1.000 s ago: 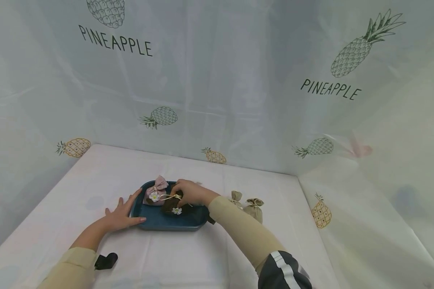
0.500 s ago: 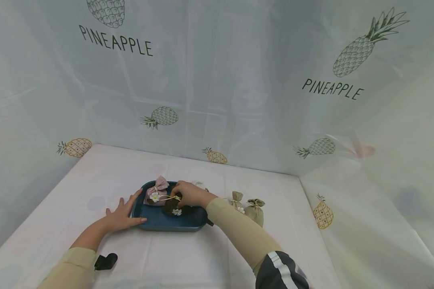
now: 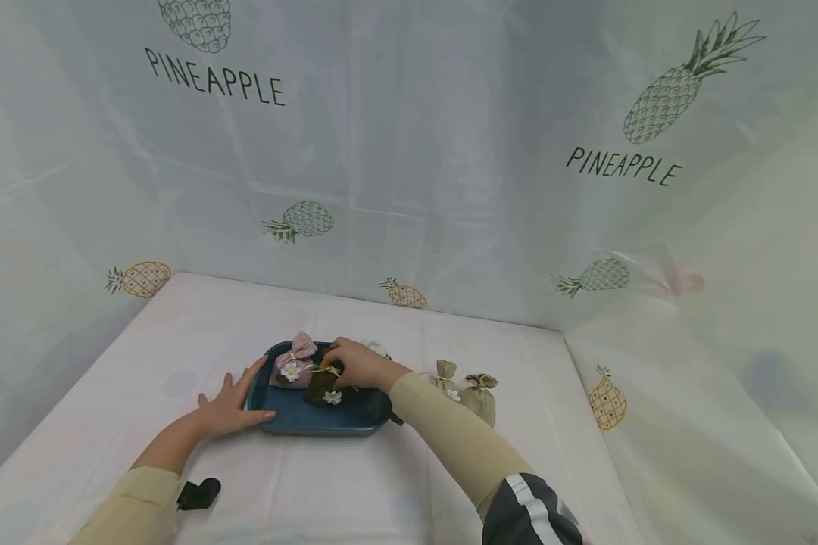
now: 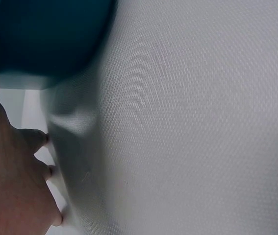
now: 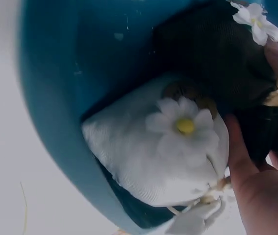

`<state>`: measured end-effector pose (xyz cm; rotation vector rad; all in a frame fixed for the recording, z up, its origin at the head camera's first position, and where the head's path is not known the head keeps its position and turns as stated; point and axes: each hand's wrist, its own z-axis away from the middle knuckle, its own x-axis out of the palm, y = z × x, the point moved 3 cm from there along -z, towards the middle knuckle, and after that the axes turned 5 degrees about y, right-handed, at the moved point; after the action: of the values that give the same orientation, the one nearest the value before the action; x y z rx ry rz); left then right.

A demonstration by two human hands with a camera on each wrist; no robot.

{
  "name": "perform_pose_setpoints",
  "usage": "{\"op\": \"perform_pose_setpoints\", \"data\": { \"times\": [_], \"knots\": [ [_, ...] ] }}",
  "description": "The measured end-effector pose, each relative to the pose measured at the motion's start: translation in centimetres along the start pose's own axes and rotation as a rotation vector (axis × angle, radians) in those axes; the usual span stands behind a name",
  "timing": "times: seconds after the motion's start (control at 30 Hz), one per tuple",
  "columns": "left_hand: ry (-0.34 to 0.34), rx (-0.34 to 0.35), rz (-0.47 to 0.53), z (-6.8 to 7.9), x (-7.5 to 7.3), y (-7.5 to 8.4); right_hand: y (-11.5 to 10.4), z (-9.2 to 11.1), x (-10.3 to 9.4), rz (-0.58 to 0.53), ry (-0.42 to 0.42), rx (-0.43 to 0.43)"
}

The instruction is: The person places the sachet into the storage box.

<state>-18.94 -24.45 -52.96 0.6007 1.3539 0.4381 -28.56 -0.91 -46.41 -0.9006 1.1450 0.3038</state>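
Observation:
My right hand (image 3: 363, 365) pinches the tied neck of a dark brown drawstring pouch (image 3: 319, 392) in the blue tray (image 3: 307, 421). A white daisy decorates that pouch. To its left in the tray lies a pink pouch (image 3: 303, 347), also with a daisy. In the right wrist view, a white daisy pouch (image 5: 129, 147) lies in the tray beside the dark one, close to my fingers; in the head view my right hand mostly covers it. My left hand (image 3: 226, 407), fingers spread, rests against the tray's left end, its thumb along the near rim.
Two beige pouches, one nearer (image 3: 480, 405) and one farther (image 3: 446, 370), stand on the white-covered table right of the tray, partly behind my right sleeve. A small black object (image 3: 200, 493) lies beside my left cuff. A pineapple-print curtain (image 3: 409, 189) hangs behind the table.
My right forearm has shifted slightly left, and more of the white pouch shows behind my right hand. My right hand keeps its pinch on the dark brown pouch; my left hand stays put.

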Motion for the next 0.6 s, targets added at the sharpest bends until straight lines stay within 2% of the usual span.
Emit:
{"op": "perform_pose_setpoints", "data": {
  "times": [0.3,0.6],
  "knots": [
    [0.001,0.007,0.003,0.0,0.1,0.2,0.6,1.3,-1.5,0.033,0.013,-0.026],
    [-0.011,-0.005,0.013,0.1,0.1,-0.1,1.6,3.4,-3.5,0.025,0.028,-0.023]
  ]
}}
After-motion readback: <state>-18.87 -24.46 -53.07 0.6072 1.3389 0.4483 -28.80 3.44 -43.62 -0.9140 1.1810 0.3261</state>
